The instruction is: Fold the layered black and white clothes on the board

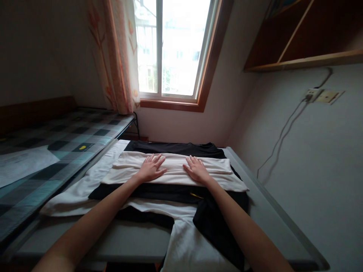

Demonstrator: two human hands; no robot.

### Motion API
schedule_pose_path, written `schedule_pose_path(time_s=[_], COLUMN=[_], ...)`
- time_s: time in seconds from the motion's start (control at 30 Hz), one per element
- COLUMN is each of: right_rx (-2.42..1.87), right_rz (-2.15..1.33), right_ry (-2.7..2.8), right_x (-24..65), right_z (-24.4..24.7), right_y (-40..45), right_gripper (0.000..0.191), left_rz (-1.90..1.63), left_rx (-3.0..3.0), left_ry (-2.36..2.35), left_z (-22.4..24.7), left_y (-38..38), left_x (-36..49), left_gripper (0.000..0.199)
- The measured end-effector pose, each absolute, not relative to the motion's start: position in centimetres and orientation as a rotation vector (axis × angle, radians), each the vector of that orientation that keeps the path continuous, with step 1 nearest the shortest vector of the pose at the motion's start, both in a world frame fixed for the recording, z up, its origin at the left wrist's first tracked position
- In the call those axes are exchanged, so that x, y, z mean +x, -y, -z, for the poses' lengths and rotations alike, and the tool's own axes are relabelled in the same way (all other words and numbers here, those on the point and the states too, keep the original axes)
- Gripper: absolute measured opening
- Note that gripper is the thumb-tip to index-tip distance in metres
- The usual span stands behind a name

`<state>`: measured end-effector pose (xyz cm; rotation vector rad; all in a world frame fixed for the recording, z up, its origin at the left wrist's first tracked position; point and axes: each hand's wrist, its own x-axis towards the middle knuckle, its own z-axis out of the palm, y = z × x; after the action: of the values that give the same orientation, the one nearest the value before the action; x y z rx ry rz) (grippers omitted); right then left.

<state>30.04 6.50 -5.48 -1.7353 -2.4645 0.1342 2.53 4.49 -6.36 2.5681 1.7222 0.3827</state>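
A cream-white garment (176,172) lies folded into a wide strip across the table; its exact kind is hard to make out. My left hand (152,167) rests flat on its left half, fingers spread. On the right half my right hand (196,169) presses down the same way, palm low and fingers apart. Beneath and around the strip are black cloth (164,193) and white cloth (85,189). Closer to me, a white sleeve-like piece (190,243) hangs over the near edge beside a black one (218,230).
The grey table (136,236) shows at the front and along its raised right edge. A bed with a checked cover (99,126) and a paper sheet (25,164) adjoins on the left. Behind are a curtain (116,56) and window (178,49); a cord (286,128) hangs from the right wall's socket.
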Motion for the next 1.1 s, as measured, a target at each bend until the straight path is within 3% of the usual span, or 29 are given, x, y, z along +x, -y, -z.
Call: schedule_pose_path(time_s=[0.63,1.1], right_rx=[-2.344,-2.097], right_rz=[-0.021,0.171], right_ry=[2.025,1.914], right_x=[43.1,44.3], right_z=[5.9,6.4], right_y=[-5.4,-4.1], right_gripper=[0.074,0.056], left_rz=[-0.167,-0.378], left_rx=[2.135,1.726], left_ry=[-2.239,-2.669], left_z=[6.1,4.4], left_y=[-4.7,-3.3], left_x=[-7.8,-12.3], left_gripper=[0.075,0.059])
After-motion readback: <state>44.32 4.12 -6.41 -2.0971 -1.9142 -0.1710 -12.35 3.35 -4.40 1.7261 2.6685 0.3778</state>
